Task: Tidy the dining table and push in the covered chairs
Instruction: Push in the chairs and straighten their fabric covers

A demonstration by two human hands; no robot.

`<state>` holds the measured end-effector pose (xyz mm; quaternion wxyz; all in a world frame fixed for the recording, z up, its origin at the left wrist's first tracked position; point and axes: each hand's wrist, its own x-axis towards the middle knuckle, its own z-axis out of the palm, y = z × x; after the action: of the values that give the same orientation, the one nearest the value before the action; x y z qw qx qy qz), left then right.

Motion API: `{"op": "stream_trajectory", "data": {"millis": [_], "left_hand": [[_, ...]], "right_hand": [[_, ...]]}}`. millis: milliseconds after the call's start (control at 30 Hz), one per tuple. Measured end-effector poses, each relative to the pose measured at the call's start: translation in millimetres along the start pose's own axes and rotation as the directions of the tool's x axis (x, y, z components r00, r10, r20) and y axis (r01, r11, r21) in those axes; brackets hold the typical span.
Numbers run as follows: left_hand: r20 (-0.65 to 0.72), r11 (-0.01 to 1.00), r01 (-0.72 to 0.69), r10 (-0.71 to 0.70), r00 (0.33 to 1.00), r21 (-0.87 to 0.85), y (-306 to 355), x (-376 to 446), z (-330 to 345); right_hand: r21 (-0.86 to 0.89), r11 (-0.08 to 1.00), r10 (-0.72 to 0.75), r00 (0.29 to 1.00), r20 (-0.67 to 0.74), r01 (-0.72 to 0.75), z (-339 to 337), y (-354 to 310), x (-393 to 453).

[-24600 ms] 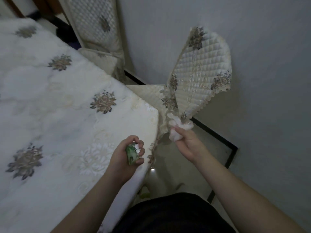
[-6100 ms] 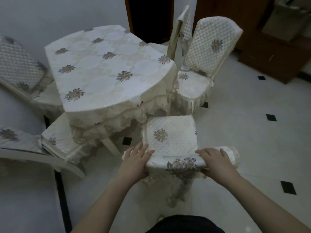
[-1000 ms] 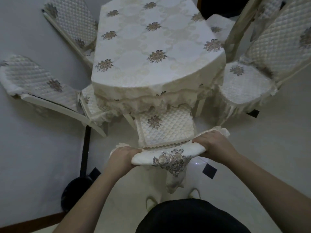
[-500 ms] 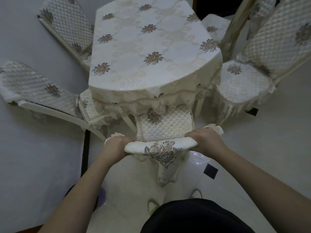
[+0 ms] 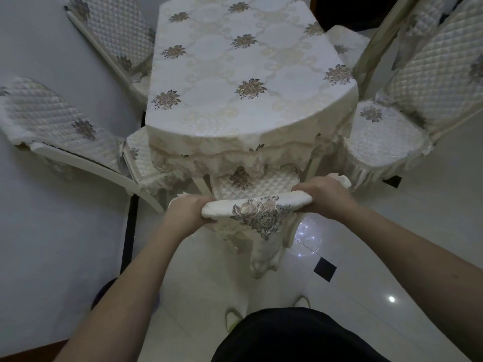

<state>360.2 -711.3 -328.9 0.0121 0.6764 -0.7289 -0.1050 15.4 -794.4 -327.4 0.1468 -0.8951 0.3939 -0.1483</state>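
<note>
A dining table [image 5: 251, 82] under a cream cloth with embroidered flowers fills the upper middle; nothing lies on it. Directly in front of me stands a covered chair [image 5: 257, 207] with a quilted cream cover and a large flower on its back top. My left hand [image 5: 187, 211] and my right hand [image 5: 322, 195] both grip the top of that chair's back, one at each end. Its quilted seat [image 5: 261, 182] sits mostly under the table's lace edge.
A covered chair [image 5: 386, 137] stands at the right, its seat partly under the table. Two more covered chairs lean at the left, one [image 5: 65, 126] near and one [image 5: 117, 35] farther back by the wall. A dark round object [image 5: 104, 291] lies on the glossy tiled floor.
The chair I hold has slid forward, so more of its seat is under the tablecloth than a second ago. Both hands have kept their grip on the chair back.
</note>
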Motion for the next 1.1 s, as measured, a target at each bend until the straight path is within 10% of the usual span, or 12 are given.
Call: {"op": "stream_trajectory", "data": {"millis": [1100], "left_hand": [[0.022, 0.992, 0.121, -0.120, 0.993, -0.042, 22, 19, 9]], "right_hand": [[-0.085, 0.996, -0.002, 0.995, 0.102, 0.011, 11, 41, 26]]}}
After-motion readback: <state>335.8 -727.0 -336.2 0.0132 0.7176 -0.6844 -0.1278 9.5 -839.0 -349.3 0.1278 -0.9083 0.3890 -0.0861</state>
